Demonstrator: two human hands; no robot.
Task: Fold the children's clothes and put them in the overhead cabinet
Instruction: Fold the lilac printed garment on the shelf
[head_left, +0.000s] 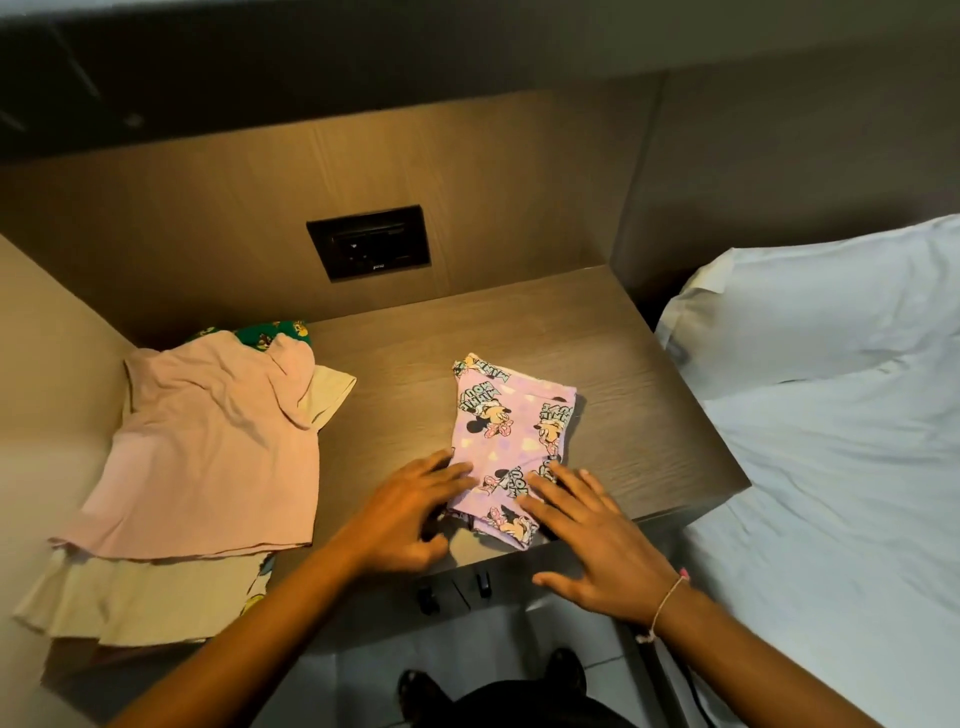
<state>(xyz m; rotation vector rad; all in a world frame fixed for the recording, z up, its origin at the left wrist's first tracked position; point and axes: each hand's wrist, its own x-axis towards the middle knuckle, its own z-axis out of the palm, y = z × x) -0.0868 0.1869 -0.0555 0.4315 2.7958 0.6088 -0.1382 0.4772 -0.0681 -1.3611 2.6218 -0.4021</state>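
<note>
Both hands, left hand (410, 512) & right hand (592, 545), spread flat on folded purple shorts (511, 447), frame centre; soft, light, floppy — lift w/ palms under edges

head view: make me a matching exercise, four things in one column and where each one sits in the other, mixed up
Things:
1. purple printed garment
2. pink top
3. green printed garment
4. black socket panel

Places:
A. set in the wooden back wall
B. at the back left corner, mostly hidden behind the pile
C. under both hands near the table's front edge
D. on top of the pile at the left

Pairs: 1-C, 2-D, 3-B, 4-A
</note>
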